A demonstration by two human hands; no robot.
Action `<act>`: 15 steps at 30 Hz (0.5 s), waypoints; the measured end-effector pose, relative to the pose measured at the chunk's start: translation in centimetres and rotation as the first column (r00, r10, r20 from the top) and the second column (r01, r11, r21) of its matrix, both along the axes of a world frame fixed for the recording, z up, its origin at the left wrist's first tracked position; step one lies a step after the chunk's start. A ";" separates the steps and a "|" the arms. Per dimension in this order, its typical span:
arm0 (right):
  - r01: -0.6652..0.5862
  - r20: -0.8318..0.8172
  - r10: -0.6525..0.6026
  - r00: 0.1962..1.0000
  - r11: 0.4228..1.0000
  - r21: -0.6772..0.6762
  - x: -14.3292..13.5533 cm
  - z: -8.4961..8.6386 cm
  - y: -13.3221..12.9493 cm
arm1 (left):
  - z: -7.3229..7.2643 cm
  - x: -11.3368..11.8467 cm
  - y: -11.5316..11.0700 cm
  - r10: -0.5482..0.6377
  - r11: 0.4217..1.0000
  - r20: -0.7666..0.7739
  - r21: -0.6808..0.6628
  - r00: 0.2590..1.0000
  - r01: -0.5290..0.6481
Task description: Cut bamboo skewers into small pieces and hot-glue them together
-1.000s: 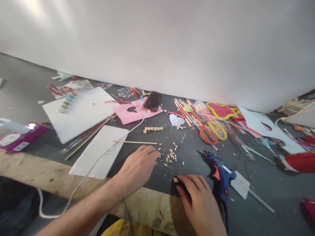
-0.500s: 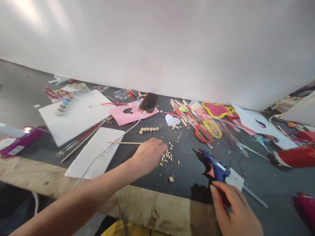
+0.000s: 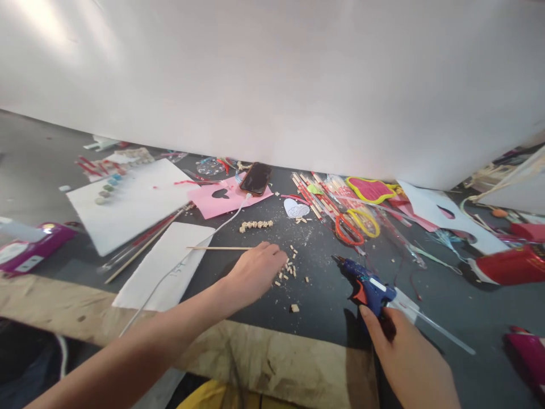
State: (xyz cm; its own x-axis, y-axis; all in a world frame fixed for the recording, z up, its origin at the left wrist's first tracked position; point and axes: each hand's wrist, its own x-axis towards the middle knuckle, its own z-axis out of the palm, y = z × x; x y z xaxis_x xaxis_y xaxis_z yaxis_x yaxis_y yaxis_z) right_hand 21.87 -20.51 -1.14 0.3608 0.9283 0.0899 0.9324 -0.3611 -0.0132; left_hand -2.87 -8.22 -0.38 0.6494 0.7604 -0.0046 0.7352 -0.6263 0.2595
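My left hand [image 3: 258, 270] is closed around one end of a thin wooden stick [image 3: 217, 248], which points left across a white paper; its fingertips are turned down and partly hidden. Beside those fingers lie small cut pieces of stick [image 3: 290, 270], scattered on the dark table. At the right, my right hand [image 3: 409, 346] has its thumb and fingers around the handle of a blue glue gun [image 3: 368, 287]. The gun's nozzle points up-left, and a clear glue stick [image 3: 447, 330] juts from its back. A row of small glued wooden pieces [image 3: 256, 225] lies beyond my left hand.
A phone [image 3: 256, 178] on pink paper [image 3: 204, 201] has a white cable [image 3: 221, 227] running toward me. Scissors [image 3: 349, 228], wrapped sticks [image 3: 315, 190] and a paper heart [image 3: 297, 208] lie farther back. A red can-like object [image 3: 508, 266] is at the right, white board [image 3: 128, 210] at the left.
My right hand has moved from the lower end of the glue gun's handle to a fuller grip around it. The gun has shifted slightly. My left hand stays nearly still with the stick.
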 end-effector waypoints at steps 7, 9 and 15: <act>0.159 -0.183 -0.185 0.966 0.976 -0.150 0.6 1.7 1.7 | 0.5 -1.3 -1.4 0.065 0.996 0.264 -0.073 0.962 -0.048; 0.222 -0.295 -0.243 0.924 0.970 -0.103 0.8 1.8 1.5 | 0.6 -1.4 -1.7 0.097 0.992 0.301 -0.108 0.949 -0.067; 0.436 -0.967 -0.081 0.241 0.899 0.034 0.2 1.4 -0.3 | 1.1 -1.4 -2.7 0.236 0.946 0.443 -0.309 0.865 -0.100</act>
State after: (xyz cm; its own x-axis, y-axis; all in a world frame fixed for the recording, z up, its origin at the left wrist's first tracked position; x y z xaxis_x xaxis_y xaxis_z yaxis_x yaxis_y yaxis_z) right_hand 22.12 -20.86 0.23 0.5701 0.7668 -0.2951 0.0558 -0.3945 -0.9172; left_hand -4.30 -10.90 0.67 0.4881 0.8715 0.0485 0.5710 -0.3609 0.7374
